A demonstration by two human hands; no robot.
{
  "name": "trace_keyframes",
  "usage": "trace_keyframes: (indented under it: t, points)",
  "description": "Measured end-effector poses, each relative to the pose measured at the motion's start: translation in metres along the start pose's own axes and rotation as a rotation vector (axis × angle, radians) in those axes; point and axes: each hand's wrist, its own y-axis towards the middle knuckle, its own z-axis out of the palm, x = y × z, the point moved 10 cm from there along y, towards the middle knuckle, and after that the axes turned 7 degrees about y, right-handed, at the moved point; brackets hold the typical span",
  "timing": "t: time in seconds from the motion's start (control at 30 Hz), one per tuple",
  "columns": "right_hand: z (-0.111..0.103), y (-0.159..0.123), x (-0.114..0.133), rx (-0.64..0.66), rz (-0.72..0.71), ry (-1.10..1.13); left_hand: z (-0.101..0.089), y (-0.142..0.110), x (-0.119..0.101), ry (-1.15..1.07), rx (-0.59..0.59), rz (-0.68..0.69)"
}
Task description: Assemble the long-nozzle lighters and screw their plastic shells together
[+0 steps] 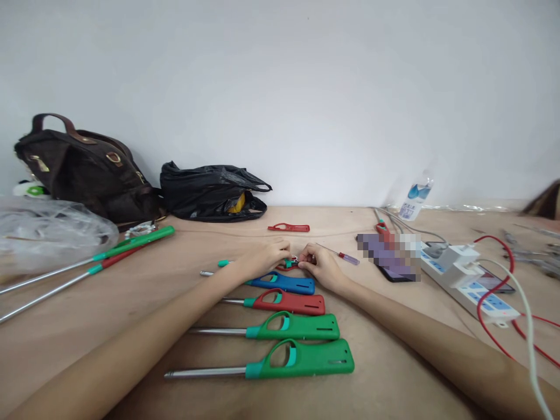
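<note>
Pale table (144, 326), small red-and-teal part (289, 264) between both hands' fingertips (289, 261)

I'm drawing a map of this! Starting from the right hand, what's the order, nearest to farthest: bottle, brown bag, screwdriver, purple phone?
From the right hand:
1. Screwdriver, just right.
2. Purple phone, farther right.
3. Bottle, right, by the wall.
4. Brown bag, far left.

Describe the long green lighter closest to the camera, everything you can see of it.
The long green lighter looks plastic-bodied, with a turquoise trigger inside a loop, a turquoise collar and a silvery metal tube. Its handle has a slot. It lies flat, tube pointing left, beside another green lighter; only the tan tabletop appears to touch it.
</note>
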Motion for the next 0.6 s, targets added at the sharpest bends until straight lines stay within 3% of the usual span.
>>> trace_keyframes:
  t: [0.6]
  points:
    - [0.0001,0.0004,-0.0021,0.011,0.008,0.043,-0.0034,-0.0009,-0.0025,0.102,-0.079,0.020]
